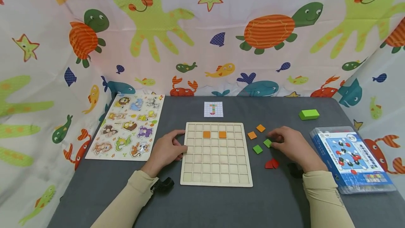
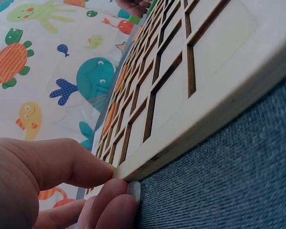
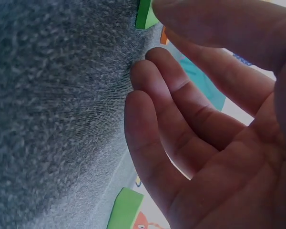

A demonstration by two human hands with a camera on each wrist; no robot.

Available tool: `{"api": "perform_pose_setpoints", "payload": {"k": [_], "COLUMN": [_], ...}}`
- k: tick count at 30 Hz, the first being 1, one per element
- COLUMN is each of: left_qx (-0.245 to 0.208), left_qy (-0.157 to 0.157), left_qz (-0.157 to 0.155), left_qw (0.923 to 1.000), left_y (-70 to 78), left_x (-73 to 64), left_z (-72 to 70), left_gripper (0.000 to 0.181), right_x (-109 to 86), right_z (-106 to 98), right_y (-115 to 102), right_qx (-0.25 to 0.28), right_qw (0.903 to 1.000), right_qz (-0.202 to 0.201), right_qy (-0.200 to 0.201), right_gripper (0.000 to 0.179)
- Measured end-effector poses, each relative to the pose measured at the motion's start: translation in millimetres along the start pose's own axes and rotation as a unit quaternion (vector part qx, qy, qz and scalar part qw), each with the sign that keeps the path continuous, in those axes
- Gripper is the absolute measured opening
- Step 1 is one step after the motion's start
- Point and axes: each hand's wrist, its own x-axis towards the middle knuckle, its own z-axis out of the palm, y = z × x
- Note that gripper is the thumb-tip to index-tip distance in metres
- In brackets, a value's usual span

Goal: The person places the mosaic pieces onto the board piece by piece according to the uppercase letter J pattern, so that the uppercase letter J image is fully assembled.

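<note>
A pale wooden grid board [image 1: 215,168] lies on the grey table, with two orange square tiles [image 1: 206,134] in its second row. At the board's left edge, my left hand [image 1: 167,150] grips the rim; the left wrist view shows thumb and fingertips at the corner of the wood. To the right of the board, my right hand [image 1: 289,144] pinches a green square tile [image 1: 267,143] low over the cloth. Its other fingers are loosely bent in the right wrist view. Nearby lie a second green tile [image 1: 257,149], two loose orange tiles [image 1: 252,135] and red pieces [image 1: 271,164].
Behind the board is a small pattern card [image 1: 213,109] with a coloured shape. An animal puzzle board [image 1: 126,127] lies at left. On the right are a green block [image 1: 309,114] and a boxed molecule set [image 1: 352,157]. A sea-animal curtain [image 1: 202,52] encloses the table.
</note>
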Motion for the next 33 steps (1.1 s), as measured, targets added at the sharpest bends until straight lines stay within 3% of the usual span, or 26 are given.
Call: {"api": "perform_pose_setpoints", "payload": {"k": [14, 33], "left_qx": [-0.005, 0.005], "left_qy": [0.001, 0.002], "left_qz": [0.0, 0.001], "left_qw": [1.0, 1.0], "left_y": [-1.6, 0.2], "left_x": [-0.9, 0.3], "left_z": [-0.1, 0.4], "left_gripper": [0.062, 0.062], "right_x": [1.9, 0.9], "right_z": [-0.4, 1.5], "right_y": [2.8, 4.8], "right_qx": [-0.003, -0.009], "right_qw": [0.9998, 0.9999], "right_qz": [-0.004, 0.006], "right_qy": [-0.021, -0.011], "right_gripper": [0.028, 0.026]}}
